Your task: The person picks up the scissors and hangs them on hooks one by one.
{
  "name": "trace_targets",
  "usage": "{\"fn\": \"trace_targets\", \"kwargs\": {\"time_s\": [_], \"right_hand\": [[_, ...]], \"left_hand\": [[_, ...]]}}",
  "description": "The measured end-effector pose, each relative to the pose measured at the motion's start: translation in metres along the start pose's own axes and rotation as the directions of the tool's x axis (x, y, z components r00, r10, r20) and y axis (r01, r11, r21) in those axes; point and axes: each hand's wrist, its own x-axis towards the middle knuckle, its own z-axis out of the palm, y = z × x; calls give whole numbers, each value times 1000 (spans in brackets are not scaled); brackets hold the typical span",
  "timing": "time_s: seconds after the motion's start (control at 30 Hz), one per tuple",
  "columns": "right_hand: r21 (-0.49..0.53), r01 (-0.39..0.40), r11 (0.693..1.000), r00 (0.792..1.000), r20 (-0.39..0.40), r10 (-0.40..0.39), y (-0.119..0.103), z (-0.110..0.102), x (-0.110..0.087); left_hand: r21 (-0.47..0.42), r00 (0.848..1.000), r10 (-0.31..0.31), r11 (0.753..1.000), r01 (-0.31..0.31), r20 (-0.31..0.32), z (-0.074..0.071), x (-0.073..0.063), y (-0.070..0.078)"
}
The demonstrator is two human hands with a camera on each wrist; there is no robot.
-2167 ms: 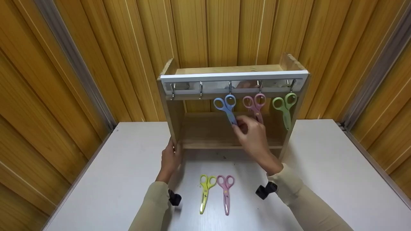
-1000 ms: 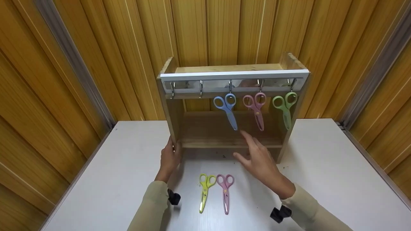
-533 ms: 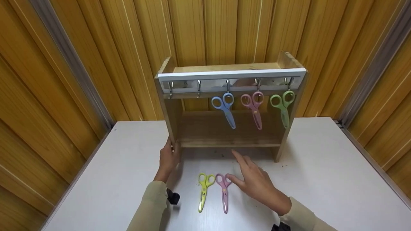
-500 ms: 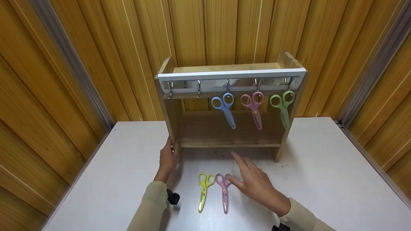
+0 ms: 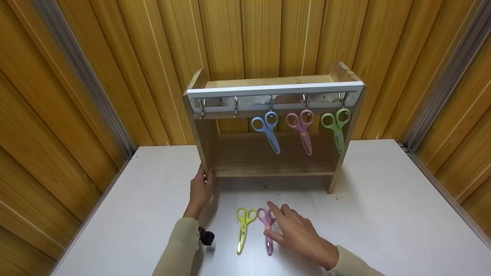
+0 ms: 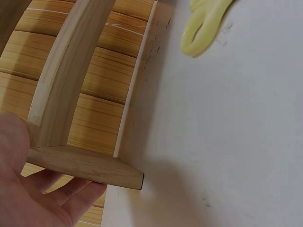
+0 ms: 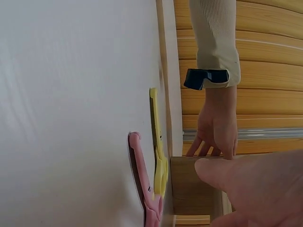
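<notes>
My left hand (image 5: 200, 191) grips the left side panel of a small wooden shelf (image 5: 274, 173); in the left wrist view the panel (image 6: 85, 165) lies between thumb and fingers. My right hand (image 5: 297, 232) hovers over the pink scissors (image 5: 268, 245), thumb and fingers spread apart, covering part of one handle loop. Just left of these lie the yellow scissors (image 5: 242, 226) on the white table. Both pairs (image 7: 142, 165) show in the right wrist view, with the right thumb above them.
Blue scissors (image 5: 271, 138), pink-red scissors (image 5: 305, 136) and green scissors (image 5: 338, 132) hang from the hook rail (image 5: 251, 102) on the shelf front. Two hooks at its left, one of them the end hook (image 5: 202, 109), bear nothing. Wood-panelled walls (image 5: 264, 38) enclose the white table (image 5: 153, 199).
My right hand has let go of the blue scissors, which now hang from the middle hook, and has come down toward the pink scissors on the table. My left hand stays at the panel.
</notes>
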Motion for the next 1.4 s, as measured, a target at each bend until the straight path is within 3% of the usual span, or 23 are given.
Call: {"fn": "trace_targets", "kwargs": {"time_s": [0.37, 0.67, 1.03, 1.4], "right_hand": [[-41, 35, 999, 999, 42, -34, -2, 14, -3], [-76, 53, 996, 997, 59, -49, -2, 22, -4], [-95, 86, 992, 996, 24, -84, 2, 26, -4], [-33, 98, 995, 983, 161, -91, 8, 9, -7]], "left_hand": [[-12, 998, -52, 999, 53, 29, 1, 1, 3], [-9, 998, -57, 998, 57, 21, 2, 2, 2], [-1, 1000, -10, 1000, 10, -5, 1, 0, 3], [6, 999, -36, 999, 36, 1, 1, -1, 3]]}}
